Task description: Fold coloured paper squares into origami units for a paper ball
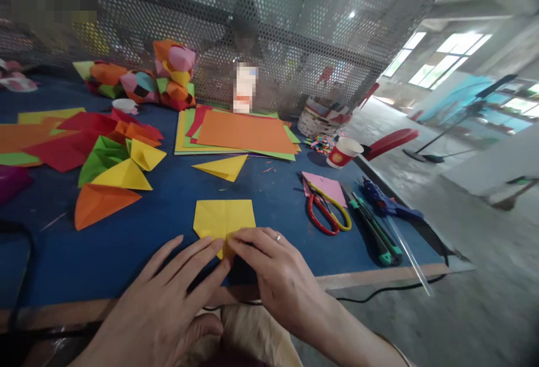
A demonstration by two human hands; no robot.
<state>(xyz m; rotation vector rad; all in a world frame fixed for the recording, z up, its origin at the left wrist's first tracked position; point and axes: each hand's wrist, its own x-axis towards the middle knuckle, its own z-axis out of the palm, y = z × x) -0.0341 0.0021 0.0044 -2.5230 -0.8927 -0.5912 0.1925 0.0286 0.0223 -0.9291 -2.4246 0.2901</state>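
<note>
A yellow sheet of paper (224, 214) lies on the blue table in front of me, its near corners folded in toward a point. My left hand (168, 283) is spread, with fingertips resting on the paper's near left fold. My right hand (273, 266), wearing a ring, has its fingers bunched together at the near right fold. Whether they pinch the paper or only press on it is partly hidden. Beyond the sheet lies a folded yellow paper triangle (225, 168). Folded orange (103, 204), yellow and green (103, 159) pieces sit to the left.
Stacked coloured paper (248, 131) lies at the back, near finished paper balls (174, 72). To the right are scissors (324, 210), pink paper (332, 187), green-black cutters (374, 232), a blue glue gun (387, 201), a paper cup (343, 152) and a woven basket (315, 117). A perforated metal screen (278, 30) stands behind.
</note>
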